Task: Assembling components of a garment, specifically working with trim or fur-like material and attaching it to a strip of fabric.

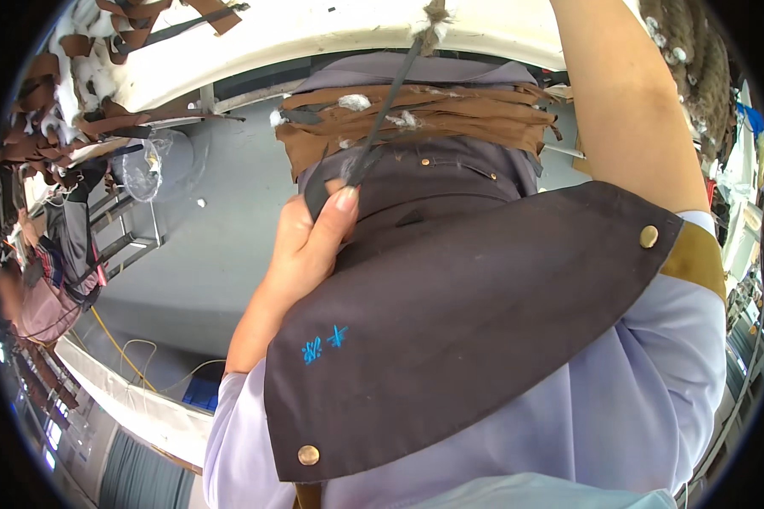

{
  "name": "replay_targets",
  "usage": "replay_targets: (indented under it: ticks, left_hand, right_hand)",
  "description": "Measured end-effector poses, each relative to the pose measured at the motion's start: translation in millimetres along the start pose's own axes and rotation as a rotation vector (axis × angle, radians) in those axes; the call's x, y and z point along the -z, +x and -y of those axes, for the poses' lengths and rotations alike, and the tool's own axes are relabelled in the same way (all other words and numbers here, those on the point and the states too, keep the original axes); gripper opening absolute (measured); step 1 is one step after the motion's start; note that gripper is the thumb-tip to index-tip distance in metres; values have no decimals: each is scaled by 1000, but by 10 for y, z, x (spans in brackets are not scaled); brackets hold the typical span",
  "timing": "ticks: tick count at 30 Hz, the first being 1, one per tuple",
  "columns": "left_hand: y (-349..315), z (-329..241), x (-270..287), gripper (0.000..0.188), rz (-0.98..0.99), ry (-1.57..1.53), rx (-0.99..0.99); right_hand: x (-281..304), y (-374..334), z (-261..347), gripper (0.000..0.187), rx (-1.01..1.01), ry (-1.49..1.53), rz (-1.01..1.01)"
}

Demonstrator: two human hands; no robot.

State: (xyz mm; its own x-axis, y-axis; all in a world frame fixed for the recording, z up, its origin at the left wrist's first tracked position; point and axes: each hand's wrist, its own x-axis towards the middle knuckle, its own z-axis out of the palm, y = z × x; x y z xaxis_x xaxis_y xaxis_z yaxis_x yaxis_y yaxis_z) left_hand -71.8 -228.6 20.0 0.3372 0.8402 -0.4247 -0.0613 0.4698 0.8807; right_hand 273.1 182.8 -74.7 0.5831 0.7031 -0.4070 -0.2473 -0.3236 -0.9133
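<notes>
In front of my waist, my left hand (314,225) is closed, with the thumb pressed over a dark grey fabric strip (388,106). The strip runs taut up and to the right to the table edge, where a brown-grey furry tuft (435,27) sits at its far end. A short end of the strip sticks out beside my fingers. My right forearm (624,93) reaches up past the top edge, so the right hand is out of sight. Across my lap lies a layer of brown fabric strips (416,119) dotted with white fluff.
A white table (509,30) curves across the top. Brown strips with white fluff (68,93) heap at its left end, and furry brown-grey lengths (696,68) at its right. Lower left are a clear plastic bag (144,170), a metal-framed stool (127,233) and another person (55,288).
</notes>
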Motion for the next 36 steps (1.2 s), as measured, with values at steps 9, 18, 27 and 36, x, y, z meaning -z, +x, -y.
replay_targets:
  ticks: [9,18,27,36]
  left_hand:
    - [-580,118,287,36,-21,184,-152]
    - [379,-539,-249,38,84,-479,-682]
    - [1307,-403,21,23,-232,1039,-608]
    - [1567,-105,-423,36,124,-116,12]
  right_hand:
    - [-39,-690,183,28,-50,113,-42]
    - [90,-1323,60,30,-136,291,399]
    - [421,-1908,304,31,-266,726,327]
    - [234,-1630,-251,37,-727,667,926]
